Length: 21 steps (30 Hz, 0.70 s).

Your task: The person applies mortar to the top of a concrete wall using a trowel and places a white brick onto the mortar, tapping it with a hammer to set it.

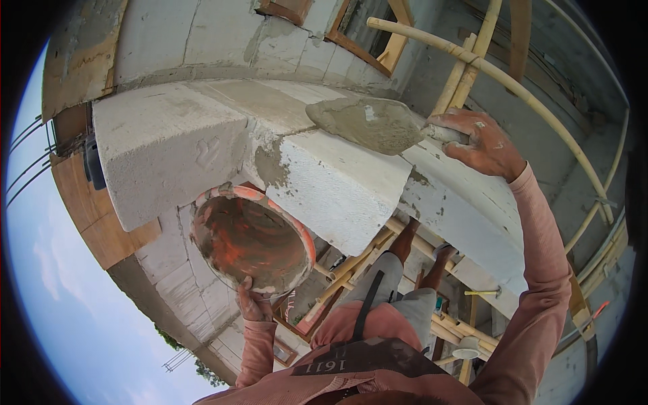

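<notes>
My right hand grips the handle of a trowel whose blade carries grey mortar and hovers over the top of a white block wall. My left hand holds an orange bucket by its lower rim, tilted with its mortar-smeared inside facing me, just below the wall's edge. A fresh mortar joint runs between two blocks, right above the bucket.
Bamboo scaffold poles cross at the upper right and under my legs. A wood-framed opening sits in the far wall. Open sky and power lines lie to the left; the ground is far below.
</notes>
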Available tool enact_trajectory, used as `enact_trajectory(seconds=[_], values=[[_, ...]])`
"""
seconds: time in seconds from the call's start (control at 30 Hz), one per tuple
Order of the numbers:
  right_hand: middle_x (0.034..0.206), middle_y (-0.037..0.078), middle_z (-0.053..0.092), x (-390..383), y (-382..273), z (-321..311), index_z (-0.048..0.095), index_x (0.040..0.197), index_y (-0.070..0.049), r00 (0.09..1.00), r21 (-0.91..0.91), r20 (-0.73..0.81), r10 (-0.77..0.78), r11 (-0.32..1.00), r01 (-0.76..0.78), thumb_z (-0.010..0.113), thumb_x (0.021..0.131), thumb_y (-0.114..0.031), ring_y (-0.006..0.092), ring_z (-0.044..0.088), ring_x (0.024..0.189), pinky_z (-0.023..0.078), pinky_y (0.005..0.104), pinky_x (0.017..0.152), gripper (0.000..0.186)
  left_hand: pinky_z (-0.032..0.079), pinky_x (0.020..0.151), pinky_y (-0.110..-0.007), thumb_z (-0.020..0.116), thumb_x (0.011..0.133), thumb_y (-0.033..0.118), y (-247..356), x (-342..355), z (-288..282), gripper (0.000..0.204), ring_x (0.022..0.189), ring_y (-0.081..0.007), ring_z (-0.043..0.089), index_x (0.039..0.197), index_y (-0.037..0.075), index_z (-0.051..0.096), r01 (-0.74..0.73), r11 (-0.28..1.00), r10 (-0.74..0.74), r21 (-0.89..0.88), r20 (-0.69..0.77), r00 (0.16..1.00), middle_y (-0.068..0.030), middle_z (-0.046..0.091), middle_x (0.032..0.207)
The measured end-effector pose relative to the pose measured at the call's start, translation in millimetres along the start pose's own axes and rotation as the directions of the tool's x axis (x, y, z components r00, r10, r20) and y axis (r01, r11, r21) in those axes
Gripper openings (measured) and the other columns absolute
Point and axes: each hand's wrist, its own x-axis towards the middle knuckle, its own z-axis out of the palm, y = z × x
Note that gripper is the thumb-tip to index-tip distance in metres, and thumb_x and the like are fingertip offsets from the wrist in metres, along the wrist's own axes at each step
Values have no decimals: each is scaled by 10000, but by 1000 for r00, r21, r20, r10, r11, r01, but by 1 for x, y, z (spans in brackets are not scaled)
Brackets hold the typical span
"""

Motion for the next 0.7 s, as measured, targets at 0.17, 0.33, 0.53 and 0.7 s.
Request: enact_trajectory(seconds=[0.17, 0.33, 0.53, 0.7], values=[[1197, 65, 659, -5, -35, -3, 620, 1308, -176, 969, -401, -116, -216, 903, 154, 733, 756, -192, 268, 662, 1006, 548, 411, 878, 564, 527, 999, -518, 592, 986, 355, -6, 3, -7, 406, 1219, -308, 580, 1254, 55, 535, -6, 999, 6, -31, 17, 1000, -122, 567, 1334], [1020, 9, 628, -25, -60, -21, 616, 1284, -196, 879, -622, -88, -469, 715, 320, 741, 726, -158, 204, 644, 815, 560, 350, 711, 572, 556, 955, -505, 601, 983, 371, -14, 7, -17, 409, 1191, -311, 598, 1236, 57, 535, -29, 999, 29, -16, 9, 1000, -124, 572, 1324], [1111, 28, 651, -36, -64, -47, 634, 1265, -211, 929, -635, -98, -357, 741, 218, 735, 759, -193, 232, 666, 883, 557, 379, 748, 517, 651, 800, -445, 620, 981, 326, -15, 7, -24, 381, 1072, -277, 665, 1233, 58, 520, -67, 995, 73, -76, 76, 994, -126, 588, 1266], [1263, 107, 646, -3, -70, -31, 648, 1271, -224, 993, -501, -75, -93, 864, 43, 690, 839, -278, 309, 671, 1038, 546, 430, 868, 437, 616, 801, -450, 623, 945, 298, -14, -12, -10, 432, 1046, -279, 667, 1290, 68, 502, 37, 999, -36, -32, 39, 999, -118, 610, 1228]])
